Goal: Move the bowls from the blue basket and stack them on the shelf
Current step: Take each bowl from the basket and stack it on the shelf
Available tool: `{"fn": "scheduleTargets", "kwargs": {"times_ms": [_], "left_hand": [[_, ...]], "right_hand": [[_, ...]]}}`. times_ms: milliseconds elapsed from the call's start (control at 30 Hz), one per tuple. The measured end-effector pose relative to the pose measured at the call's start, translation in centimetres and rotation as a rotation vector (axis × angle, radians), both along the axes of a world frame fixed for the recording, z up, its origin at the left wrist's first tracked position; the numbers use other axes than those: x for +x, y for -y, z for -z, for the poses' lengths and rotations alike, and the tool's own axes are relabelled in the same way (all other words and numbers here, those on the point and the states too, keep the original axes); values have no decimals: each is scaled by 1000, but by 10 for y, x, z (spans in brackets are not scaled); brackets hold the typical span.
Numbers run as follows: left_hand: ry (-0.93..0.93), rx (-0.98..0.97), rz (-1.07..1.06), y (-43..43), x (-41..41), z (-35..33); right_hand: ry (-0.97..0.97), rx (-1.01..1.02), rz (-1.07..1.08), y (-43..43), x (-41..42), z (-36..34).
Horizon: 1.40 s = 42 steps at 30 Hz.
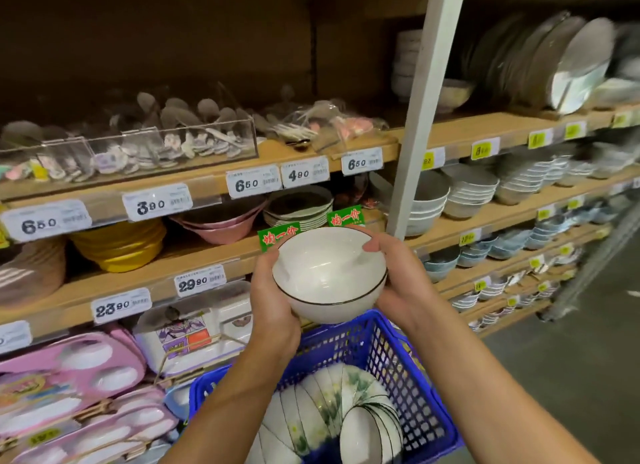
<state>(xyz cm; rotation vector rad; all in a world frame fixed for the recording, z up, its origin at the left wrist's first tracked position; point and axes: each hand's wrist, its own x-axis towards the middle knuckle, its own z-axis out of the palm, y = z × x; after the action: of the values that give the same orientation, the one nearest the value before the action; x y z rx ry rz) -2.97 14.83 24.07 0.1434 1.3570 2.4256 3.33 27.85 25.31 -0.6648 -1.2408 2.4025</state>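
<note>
Both hands hold a small stack of white bowls with thin dark rims above the blue basket. My left hand cups the stack's left side and underside. My right hand grips the right side, thumb hooked over the rim. Inside the basket lie several more white bowls with green leaf prints, stacked on their sides. The wooden shelf with pink and yellow bowls runs just behind the held stack.
A white upright post divides the shelving. Stacked plates and pink bowls sit on the shelf behind. More bowl stacks fill the right shelves. Pink boxed sets stand at lower left. Grey floor lies to the right.
</note>
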Motion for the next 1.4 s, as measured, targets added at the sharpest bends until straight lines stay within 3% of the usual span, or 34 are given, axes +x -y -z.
{"fn": "scheduleTargets", "kwargs": {"times_ms": [267, 867, 1400], "left_hand": [[-67, 18, 111, -68, 47, -17], [-66, 66, 359, -307, 207, -55], [-55, 34, 418, -443, 168, -87]], "right_hand": [[-69, -10, 137, -55, 69, -14], [-72, 100, 339, -272, 254, -51], [-137, 142, 348, -404, 224, -77]]}}
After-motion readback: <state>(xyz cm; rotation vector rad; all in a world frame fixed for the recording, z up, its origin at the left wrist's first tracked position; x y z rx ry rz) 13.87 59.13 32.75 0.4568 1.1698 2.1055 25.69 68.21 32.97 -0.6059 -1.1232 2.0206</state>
